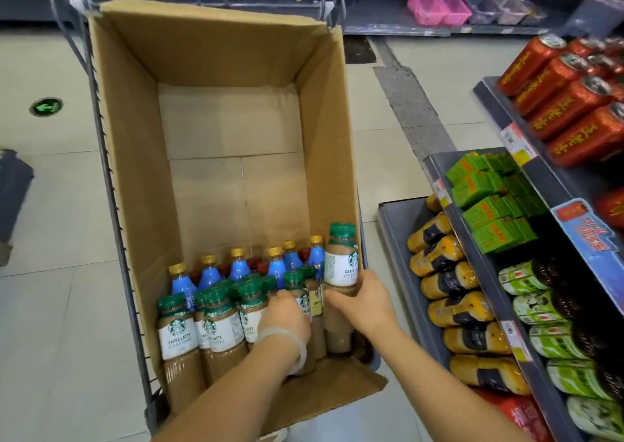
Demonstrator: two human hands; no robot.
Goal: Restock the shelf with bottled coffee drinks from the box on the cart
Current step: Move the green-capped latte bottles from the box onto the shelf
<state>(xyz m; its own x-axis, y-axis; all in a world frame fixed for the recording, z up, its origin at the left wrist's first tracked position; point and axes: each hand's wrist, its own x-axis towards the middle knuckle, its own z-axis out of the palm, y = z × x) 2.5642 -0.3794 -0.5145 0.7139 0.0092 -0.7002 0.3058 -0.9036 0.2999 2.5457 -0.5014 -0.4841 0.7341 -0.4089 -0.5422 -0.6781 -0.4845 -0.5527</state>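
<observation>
Bright, even light from overhead; soft shadow inside the box (216,80); wide-angle bending at the edges; shelf (499,283) cans slightly blurred.

"CAFFE LATTE", Starbucks logo on coffee bottle (178,335) labels.

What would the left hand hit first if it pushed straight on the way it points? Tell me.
Likely the blue bottles with gold caps standing behind the latte bottles. The left hand already grips a green-capped latte bottle and points toward the box's far end; depth is uncertain.

Red cans (557,100) sit above green cartons (486,205).
</observation>
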